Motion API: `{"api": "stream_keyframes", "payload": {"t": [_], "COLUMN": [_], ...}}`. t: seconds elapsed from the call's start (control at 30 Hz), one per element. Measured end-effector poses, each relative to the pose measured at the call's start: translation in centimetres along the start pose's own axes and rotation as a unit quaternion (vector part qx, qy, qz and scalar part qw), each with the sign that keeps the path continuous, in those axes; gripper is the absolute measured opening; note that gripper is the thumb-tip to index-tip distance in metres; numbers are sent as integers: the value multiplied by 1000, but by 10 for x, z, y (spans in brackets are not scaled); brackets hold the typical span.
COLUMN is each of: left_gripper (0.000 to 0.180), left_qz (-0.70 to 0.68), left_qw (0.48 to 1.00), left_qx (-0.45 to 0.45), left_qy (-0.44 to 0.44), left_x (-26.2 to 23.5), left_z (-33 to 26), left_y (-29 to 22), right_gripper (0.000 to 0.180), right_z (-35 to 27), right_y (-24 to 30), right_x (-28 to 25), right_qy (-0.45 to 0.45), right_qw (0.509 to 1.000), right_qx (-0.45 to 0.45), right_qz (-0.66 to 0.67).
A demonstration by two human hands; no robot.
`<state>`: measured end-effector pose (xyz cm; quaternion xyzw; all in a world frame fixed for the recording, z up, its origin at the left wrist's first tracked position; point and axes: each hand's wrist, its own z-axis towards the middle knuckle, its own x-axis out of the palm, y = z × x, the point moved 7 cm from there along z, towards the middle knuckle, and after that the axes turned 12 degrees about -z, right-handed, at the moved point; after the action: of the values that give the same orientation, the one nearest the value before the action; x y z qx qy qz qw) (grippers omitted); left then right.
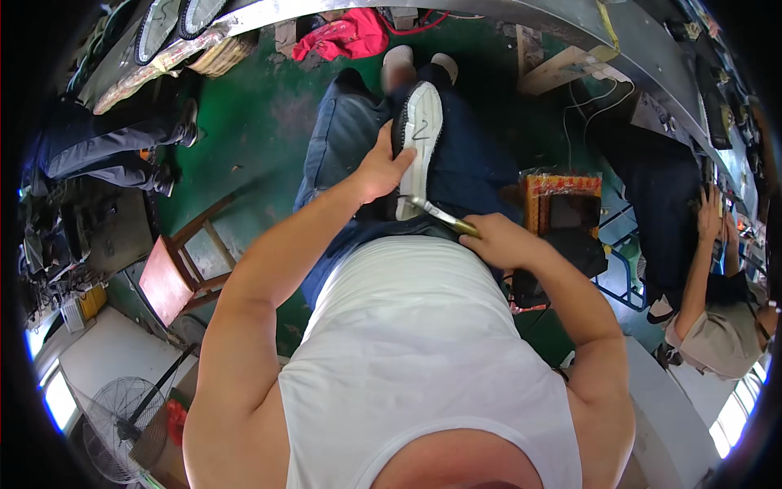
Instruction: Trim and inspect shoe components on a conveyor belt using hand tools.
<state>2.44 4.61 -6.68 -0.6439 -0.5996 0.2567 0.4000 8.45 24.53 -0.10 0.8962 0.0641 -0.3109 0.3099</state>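
Across my lap lies an upturned shoe (423,114), its white underside facing up, with a dark stitched-looking edge and a dark curved mark near the middle. My left hand (383,167) is closed round its left side, thumb resting on the white underside. In my right hand (495,241) is a small hammer (444,215), gripped by its yellowish handle. The hammer's metal head lies over the heel end of the shoe, close to my waist; whether it touches the surface I cannot tell.
Along the far side runs a metal-edged bench (472,10), with more shoe soles (156,31) at its left. A wooden chair (175,281) stands left, a fan (122,428) at lower left. Right are a dark seat (562,273) and a co-worker (721,330); another person's legs (114,147) show left.
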Motion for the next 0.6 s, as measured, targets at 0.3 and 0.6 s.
{"api": "stream_keyframes", "payload": {"t": [0.3,0.6], "left_gripper": [88,109], "left_qz": [40,141], "left_qw": [995,989], "left_qx": [34,34], "left_qy": [85,36], "left_x": [10,15], "left_z": [-48,-50], "left_y": [47,3], "right_gripper": [27,37], "right_z": [-2,28], "right_y": [-41,-6], "right_x": [34,-15], "right_qy": [283,-186], "right_qw": [826,981], "right_qx": [5,-48], "right_qz": [488,10]}}
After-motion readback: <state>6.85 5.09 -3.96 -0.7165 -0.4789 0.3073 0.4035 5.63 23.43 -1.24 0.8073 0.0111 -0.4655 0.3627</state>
